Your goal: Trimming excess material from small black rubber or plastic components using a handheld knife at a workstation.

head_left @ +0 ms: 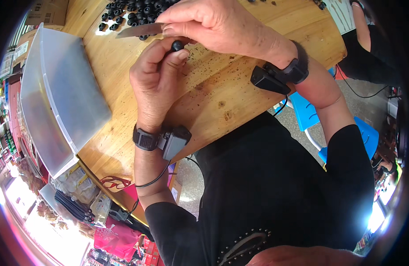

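Observation:
Over the wooden table, my left hand (153, 82) is closed, pinching a small black ball-like piece (177, 45) between thumb and bent forefinger. My right hand (209, 24) grips a knife (140, 30) with a thin, flat metal blade that points left. The blade lies just above the left knuckles, apart from the black piece as far as I can see. The knife's handle is hidden in the right fingers. Beyond both hands spreads a pile of similar black round pieces (142, 9), some showing hollows.
Dark crumbs (204, 66) are scattered across the wooden table (120, 137). A large translucent plastic bin (76, 75) stands at the left edge. Red-framed glasses (116, 181) lie at the near left corner. Blue chairs (306, 111) and another person's arm (360, 26) are at the right.

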`<state>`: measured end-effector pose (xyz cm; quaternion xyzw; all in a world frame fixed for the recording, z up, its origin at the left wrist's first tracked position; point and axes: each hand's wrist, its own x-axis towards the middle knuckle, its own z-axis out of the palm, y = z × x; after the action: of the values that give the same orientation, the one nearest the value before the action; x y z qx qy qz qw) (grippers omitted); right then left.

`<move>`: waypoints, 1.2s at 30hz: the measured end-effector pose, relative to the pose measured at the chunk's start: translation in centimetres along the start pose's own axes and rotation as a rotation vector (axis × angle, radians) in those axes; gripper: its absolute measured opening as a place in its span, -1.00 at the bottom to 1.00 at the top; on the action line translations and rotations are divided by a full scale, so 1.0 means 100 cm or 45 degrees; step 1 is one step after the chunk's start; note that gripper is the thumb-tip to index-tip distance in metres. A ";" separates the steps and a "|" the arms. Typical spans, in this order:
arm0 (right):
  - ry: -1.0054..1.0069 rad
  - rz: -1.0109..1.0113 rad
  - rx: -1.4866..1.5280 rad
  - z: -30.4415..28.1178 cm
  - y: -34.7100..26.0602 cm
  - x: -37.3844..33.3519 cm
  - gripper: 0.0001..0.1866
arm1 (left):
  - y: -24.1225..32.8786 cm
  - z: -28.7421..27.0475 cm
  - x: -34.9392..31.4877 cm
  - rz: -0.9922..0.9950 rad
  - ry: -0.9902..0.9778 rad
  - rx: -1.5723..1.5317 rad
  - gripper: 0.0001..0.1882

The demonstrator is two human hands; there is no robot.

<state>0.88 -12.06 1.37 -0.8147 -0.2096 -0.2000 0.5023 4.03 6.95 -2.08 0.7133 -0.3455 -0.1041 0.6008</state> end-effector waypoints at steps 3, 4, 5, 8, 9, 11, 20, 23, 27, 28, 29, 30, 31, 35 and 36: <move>-0.009 0.044 0.068 -0.008 -0.005 -0.002 -0.89 | 0.008 0.002 0.001 -0.148 0.049 -0.247 -0.88; -0.047 0.040 0.167 -0.010 -0.005 -0.001 -0.87 | 0.009 0.001 0.001 -0.167 0.057 -0.271 -0.89; -0.085 0.036 0.266 -0.013 -0.006 -0.001 -0.85 | 0.008 0.000 0.001 -0.186 0.063 -0.295 -0.89; -0.111 -0.027 0.314 -0.009 0.004 -0.001 -0.81 | 0.007 -0.003 0.002 -0.230 0.047 -0.281 -0.92; -0.105 -0.056 0.290 -0.006 0.006 -0.002 -0.80 | 0.006 -0.005 0.001 -0.242 0.023 -0.236 -0.90; -0.154 -0.017 0.259 -0.005 0.005 -0.003 -0.80 | 0.000 -0.009 -0.003 -0.267 -0.026 -0.149 -0.85; -0.093 0.170 0.100 -0.005 -0.013 0.002 -0.88 | -0.006 0.002 -0.002 -0.037 0.045 -0.143 -0.94; -0.034 0.221 0.172 -0.007 -0.010 0.001 -0.88 | -0.008 0.001 -0.004 -0.120 -0.035 -0.258 -0.78; 0.050 0.159 0.328 -0.001 0.006 -0.001 -0.87 | 0.001 0.003 -0.001 -0.091 -0.030 -0.363 -0.72; 0.048 0.175 0.297 -0.004 0.003 -0.002 -0.87 | 0.001 0.002 -0.001 -0.085 -0.029 -0.376 -0.71; 0.043 0.192 0.268 -0.007 -0.007 -0.001 -0.86 | 0.001 0.001 -0.001 -0.081 -0.023 -0.388 -0.71; 0.037 0.208 0.239 -0.009 -0.013 -0.001 -0.86 | 0.001 0.000 -0.001 -0.085 -0.021 -0.424 -0.70; 0.026 0.211 0.269 -0.009 -0.010 0.000 -0.86 | 0.000 -0.001 -0.001 -0.089 -0.020 -0.459 -0.70; 0.012 0.218 0.343 -0.006 0.003 -0.002 -0.85 | 0.001 -0.002 0.001 -0.116 -0.030 -0.488 -0.69; 0.010 0.217 0.355 -0.006 0.004 -0.001 -0.85 | 0.001 -0.002 0.000 -0.121 -0.024 -0.499 -0.69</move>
<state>0.89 -12.78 1.26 -0.7511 -0.1635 -0.1288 0.6265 4.10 7.10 -1.92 0.5973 -0.2899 -0.2042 0.7193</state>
